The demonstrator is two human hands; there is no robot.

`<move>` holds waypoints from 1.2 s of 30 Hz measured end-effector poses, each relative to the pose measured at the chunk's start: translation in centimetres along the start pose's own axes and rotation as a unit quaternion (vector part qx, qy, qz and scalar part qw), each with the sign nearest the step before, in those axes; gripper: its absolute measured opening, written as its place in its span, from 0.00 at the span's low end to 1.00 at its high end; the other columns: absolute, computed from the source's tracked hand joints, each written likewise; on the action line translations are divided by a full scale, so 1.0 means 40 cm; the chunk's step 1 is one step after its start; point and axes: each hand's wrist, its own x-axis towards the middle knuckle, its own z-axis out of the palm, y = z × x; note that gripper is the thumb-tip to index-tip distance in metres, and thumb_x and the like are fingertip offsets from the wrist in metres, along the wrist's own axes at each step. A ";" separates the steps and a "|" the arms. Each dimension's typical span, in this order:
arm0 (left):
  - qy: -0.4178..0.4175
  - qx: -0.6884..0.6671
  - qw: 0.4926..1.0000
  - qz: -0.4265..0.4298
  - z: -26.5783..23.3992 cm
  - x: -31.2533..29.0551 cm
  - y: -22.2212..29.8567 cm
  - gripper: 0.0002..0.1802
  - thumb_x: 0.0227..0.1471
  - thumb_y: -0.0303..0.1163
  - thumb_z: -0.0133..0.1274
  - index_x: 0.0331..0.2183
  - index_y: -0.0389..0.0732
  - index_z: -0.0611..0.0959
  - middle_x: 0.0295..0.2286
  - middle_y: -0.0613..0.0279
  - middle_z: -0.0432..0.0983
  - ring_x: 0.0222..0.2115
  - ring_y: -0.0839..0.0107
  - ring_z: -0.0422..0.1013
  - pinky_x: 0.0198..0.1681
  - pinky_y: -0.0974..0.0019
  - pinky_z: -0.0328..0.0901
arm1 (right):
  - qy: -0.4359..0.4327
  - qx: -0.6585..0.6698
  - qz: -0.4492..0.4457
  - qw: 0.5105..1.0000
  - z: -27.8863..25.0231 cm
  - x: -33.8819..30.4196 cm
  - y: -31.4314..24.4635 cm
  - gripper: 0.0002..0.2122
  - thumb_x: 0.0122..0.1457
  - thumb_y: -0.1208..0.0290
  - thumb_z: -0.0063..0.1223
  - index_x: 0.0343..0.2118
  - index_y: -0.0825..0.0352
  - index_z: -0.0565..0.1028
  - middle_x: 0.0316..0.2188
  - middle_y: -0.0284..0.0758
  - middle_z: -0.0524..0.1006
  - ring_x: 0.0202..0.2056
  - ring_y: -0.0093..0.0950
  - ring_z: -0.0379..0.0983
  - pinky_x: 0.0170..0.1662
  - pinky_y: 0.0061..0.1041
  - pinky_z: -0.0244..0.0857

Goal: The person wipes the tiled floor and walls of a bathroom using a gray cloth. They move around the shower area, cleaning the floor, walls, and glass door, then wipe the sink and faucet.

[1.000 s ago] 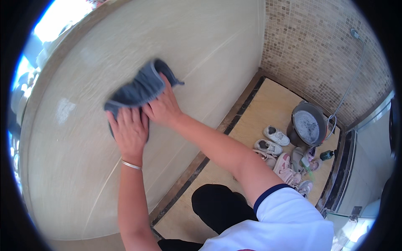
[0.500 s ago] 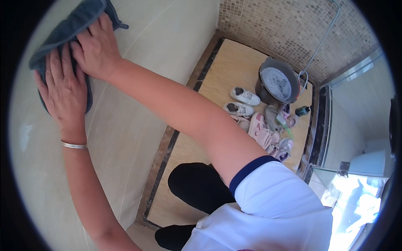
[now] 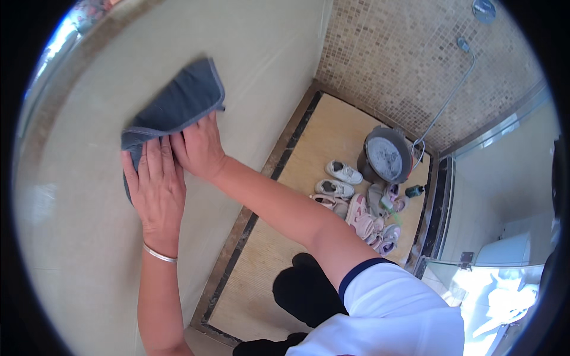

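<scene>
A dark grey cloth (image 3: 178, 104) is pressed against the pale tiled wall (image 3: 261, 89) at the upper left, its upper part folded over in a flap. My left hand (image 3: 157, 196) lies flat on the cloth's lower part, fingers stretched upward and tips at the flap's hem. A silver bangle (image 3: 160, 254) circles that wrist. Right beside it, my right hand (image 3: 202, 148) also presses on the cloth with its fingers extended; the flap's edge covers their tips. Both arms reach up to the wall, the right one across the view.
On the tan floor panel (image 3: 249, 279) stand a dark bucket (image 3: 371, 169) of foamy water, white sneakers (image 3: 343, 172), several pink shoes (image 3: 359, 215) and a dark bottle (image 3: 414, 191). A shower hose (image 3: 454, 89) hangs by the mosaic wall (image 3: 386, 53). A glass panel (image 3: 442, 282) is at right.
My hands and the cloth now appear farther right and lower in the picture, still together on the wall. The view has shifted too, bringing the wall's upper border and a shower fitting into sight.
</scene>
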 end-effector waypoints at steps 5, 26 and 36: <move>-0.033 -0.012 0.999 0.018 -0.086 0.066 -0.047 0.21 0.55 0.31 0.54 0.51 0.39 0.78 0.51 0.60 0.72 0.53 0.68 0.68 0.66 0.48 0.52 | -0.011 -0.017 -0.021 1.000 -0.014 0.104 -0.001 0.24 0.54 0.71 0.53 0.55 0.71 0.70 0.59 0.49 0.64 0.63 0.53 0.54 0.64 0.54 0.46; -0.405 -0.667 0.617 -0.101 -0.532 0.190 0.130 0.15 0.63 0.25 0.41 0.49 0.34 0.76 0.42 0.49 0.75 0.45 0.58 0.72 0.52 0.60 0.64 | -0.303 0.181 0.635 0.687 -0.777 0.273 -0.429 0.22 0.57 0.54 0.57 0.45 0.69 0.74 0.42 0.40 0.77 0.45 0.32 0.73 0.47 0.30 0.66; -0.426 -0.682 0.592 -0.052 -0.694 0.254 0.117 0.24 0.60 0.22 0.44 0.58 0.34 0.68 0.49 0.46 0.72 0.49 0.56 0.71 0.56 0.60 0.62 | -0.071 0.286 0.787 0.543 -0.813 0.246 -0.674 0.19 0.62 0.56 0.53 0.48 0.67 0.71 0.31 0.33 0.77 0.26 0.21 0.74 0.26 0.21 0.69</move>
